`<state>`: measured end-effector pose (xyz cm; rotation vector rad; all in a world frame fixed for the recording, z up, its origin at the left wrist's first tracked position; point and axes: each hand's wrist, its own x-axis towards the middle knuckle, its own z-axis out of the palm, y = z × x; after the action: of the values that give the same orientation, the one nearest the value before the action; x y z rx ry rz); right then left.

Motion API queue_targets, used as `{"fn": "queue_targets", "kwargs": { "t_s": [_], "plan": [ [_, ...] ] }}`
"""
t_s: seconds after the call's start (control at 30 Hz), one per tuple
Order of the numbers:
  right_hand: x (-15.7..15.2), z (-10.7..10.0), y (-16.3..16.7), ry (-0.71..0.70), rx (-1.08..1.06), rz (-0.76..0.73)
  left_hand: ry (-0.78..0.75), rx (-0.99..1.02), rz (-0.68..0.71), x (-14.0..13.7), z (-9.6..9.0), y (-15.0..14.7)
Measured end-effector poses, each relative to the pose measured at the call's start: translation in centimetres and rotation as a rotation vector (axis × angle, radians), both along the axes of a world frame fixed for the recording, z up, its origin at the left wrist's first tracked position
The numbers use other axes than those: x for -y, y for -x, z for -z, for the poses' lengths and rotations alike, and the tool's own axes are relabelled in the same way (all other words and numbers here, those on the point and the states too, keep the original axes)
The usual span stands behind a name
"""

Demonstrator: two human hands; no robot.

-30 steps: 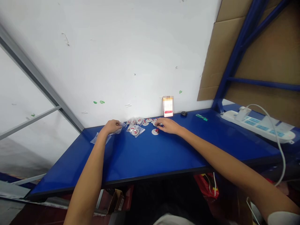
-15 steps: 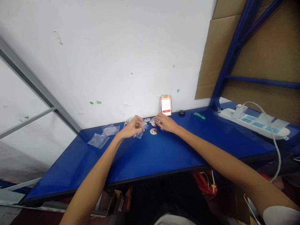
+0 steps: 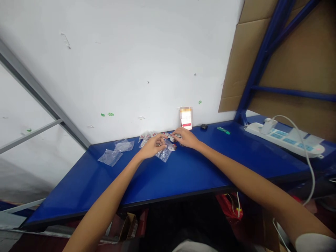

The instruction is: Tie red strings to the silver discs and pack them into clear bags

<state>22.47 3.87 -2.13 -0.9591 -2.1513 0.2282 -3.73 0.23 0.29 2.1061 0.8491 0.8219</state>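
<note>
My left hand [image 3: 153, 147] is closed on a clear plastic bag [image 3: 164, 155], pinched between thumb and fingers and hanging toward the right. Just beside it, my right hand [image 3: 187, 138] curls its fingers over a round silver disc [image 3: 173, 139] with a red part, partly covered by the fingertips. A similar disc [image 3: 172, 147] lies on the blue table between the hands, beside the bag's edge. Behind my left hand is a cluster of bagged discs [image 3: 145, 135] with red marks. Other discs are partly hidden under my right hand.
Flat clear bags [image 3: 110, 157] lie at the left of the blue table [image 3: 178, 178]. A phone [image 3: 186, 119] leans on the wall, with a black round object [image 3: 204, 126] and a green item [image 3: 223, 130] to its right. A white power strip [image 3: 285, 138] is at far right.
My left hand has moved right and slightly down with the plastic bag, which now spreads closer to the near disc. My right hand stays almost in place over the discs.
</note>
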Motion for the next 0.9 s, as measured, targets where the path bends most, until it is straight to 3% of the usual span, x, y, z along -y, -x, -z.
{"fn": "queue_targets", "kwargs": {
  "t_s": [0.2, 0.33, 0.5, 0.6, 0.7, 0.9],
  "plan": [
    [2.0, -1.1, 2.0, 0.571, -0.48, -0.328, 0.047, 0.296, -0.306, -0.1, 0.5, -0.9],
    [2.3, -0.6, 2.9, 0.732, -0.657, -0.237, 0.135, 0.325, -0.283, 0.0, 1.1, -1.4],
    [2.2, -1.1, 1.7, 0.676, -0.473, -0.323, -0.188, 0.108, -0.291, 0.9, 0.9, -1.8],
    [2.0, -1.6, 0.8, 0.63, -0.32, -0.394, -0.262, 0.034, -0.25, 1.3, 0.3, -1.7],
    [1.7, -1.7, 0.4, 0.495, -0.239, -0.335, -0.17, 0.08, -0.302, 1.3, 0.0, -1.7],
    [2.8, -1.9, 0.6, 0.014, -0.033, -0.111, 0.334, 0.317, -0.244, 0.7, 1.5, -2.5]
  ]
}}
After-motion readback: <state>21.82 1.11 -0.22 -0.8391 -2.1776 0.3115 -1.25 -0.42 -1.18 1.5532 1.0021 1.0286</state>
